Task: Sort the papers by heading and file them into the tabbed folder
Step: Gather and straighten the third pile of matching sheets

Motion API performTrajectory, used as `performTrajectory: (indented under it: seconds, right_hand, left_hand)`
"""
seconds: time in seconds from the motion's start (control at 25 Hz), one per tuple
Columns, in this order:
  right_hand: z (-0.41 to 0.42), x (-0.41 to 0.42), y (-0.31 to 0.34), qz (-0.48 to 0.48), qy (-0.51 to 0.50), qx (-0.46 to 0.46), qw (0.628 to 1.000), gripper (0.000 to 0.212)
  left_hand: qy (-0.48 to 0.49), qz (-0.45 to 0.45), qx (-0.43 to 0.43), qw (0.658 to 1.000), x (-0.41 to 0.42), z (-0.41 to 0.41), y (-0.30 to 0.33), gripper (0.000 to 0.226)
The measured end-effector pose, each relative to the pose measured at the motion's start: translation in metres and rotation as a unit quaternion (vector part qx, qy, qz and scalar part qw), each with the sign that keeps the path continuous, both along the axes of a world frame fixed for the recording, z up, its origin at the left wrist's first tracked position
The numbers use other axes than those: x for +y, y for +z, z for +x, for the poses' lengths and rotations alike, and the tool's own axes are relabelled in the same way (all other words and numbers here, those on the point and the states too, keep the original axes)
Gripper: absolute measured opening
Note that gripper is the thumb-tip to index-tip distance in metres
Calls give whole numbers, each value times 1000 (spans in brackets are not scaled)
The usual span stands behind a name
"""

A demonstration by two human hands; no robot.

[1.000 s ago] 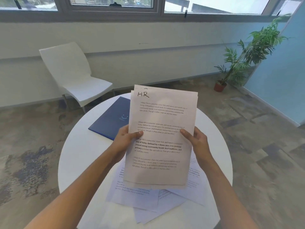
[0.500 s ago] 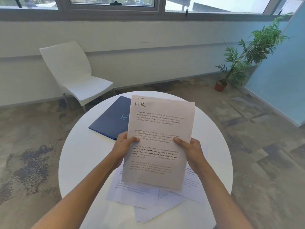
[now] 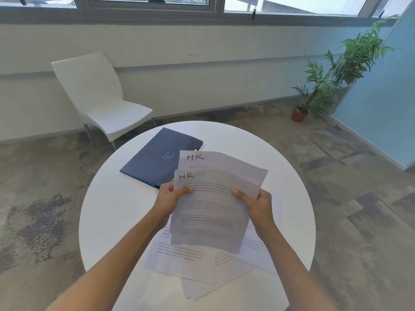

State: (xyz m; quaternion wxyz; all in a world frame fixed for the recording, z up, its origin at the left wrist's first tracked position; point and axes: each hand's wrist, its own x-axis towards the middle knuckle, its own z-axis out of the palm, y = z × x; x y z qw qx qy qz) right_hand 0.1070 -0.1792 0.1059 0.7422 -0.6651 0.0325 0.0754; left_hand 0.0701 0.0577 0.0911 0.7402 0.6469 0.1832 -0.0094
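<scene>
From the head camera we see the left hand and the right hand each pinching a side edge of the HR sheets, thumbs on top, held above the round white table; a second sheet headed HR peeks out behind the front one, though we cannot tell how many are in the bundle. The loose papers lie fanned on the table beneath the hands, and the blue folder lies closed just beyond, its near corner hidden behind the held sheets.
</scene>
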Motion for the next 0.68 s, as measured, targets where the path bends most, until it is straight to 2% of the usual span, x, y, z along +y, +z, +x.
performTrajectory:
  seconds: [0.12,0.2,0.32,0.4,0.48,0.6,0.68]
  right_hand:
    - [-3,1,5,-17,-20,-15,1000,20]
    - [-6,1,10,-31,-17,-46,998,36]
    - [-10,-3,21,-28,-2,-97,995,56]
    - [-10,-7,24,-39,17,-117,992,51]
    - [-11,-8,20,-52,38,-112,992,43]
    - [-15,-7,4,-35,41,-58,997,39]
    - [-18,-7,-6,-42,36,-24,998,29]
  left_hand:
    - [-13,8,-8,1000,-4,0,1,19]
    - [-21,18,-25,999,-6,-1,5,20]
    - [-22,29,-53,998,-6,1,14,37]
    - [-21,44,-55,997,-5,3,17,37]
    - [-22,50,-50,997,-5,3,13,25]
    - [-23,56,-35,998,-9,-1,3,23]
    - [-23,57,-23,998,-13,-5,-1,24]
